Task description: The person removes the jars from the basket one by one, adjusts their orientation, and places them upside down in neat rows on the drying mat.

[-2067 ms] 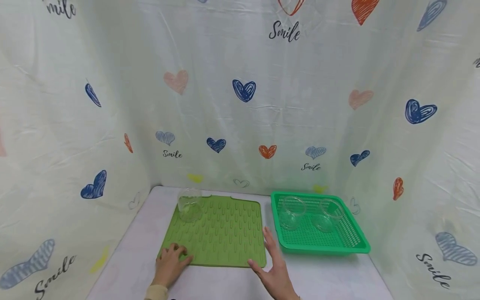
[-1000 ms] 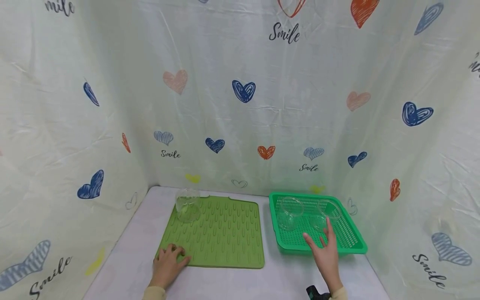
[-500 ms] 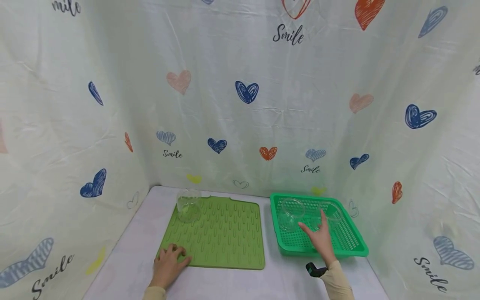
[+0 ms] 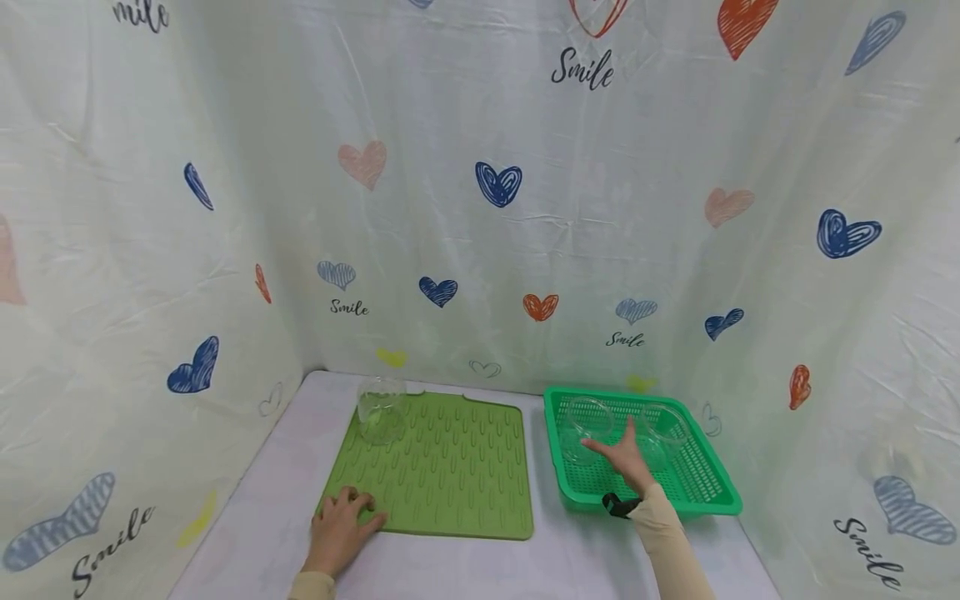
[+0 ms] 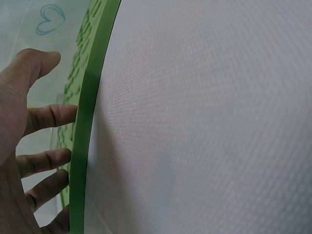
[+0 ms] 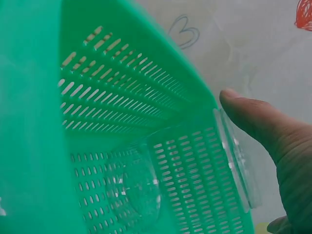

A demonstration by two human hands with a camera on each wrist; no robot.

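- Three clear glasses are present, one on the green mat [image 4: 450,483] and two in the green basket [image 4: 697,507].
- Left hand [image 4: 341,529]: fingertips rest on the mat's near left corner, loosely bent and grasping nothing; position unchanged over the last two seconds.
- First glass [image 4: 382,412]: on the mat's far left corner, likewise unmoved.
- Second glass [image 4: 590,417]: in the left part of the basket, mouth upward.
- Right hand [image 4: 626,457]: formerly beside the mat's right edge, it passed over the basket toward the third glass and has since shifted left. Thumb and forefinger stand spread about the second glass, with no closure visible; the grip is judged not yet made. The work therefore appears to centre on this glass.
- Third glass [image 4: 665,423]: to the right in the basket, its lower part partly masked by the right hand.
- Obscured, left to right: the first glass is too transparent to tell which way up it stands; the right wrist view crops most of the right hand's fingers, so whether they touch the second glass cannot be told.
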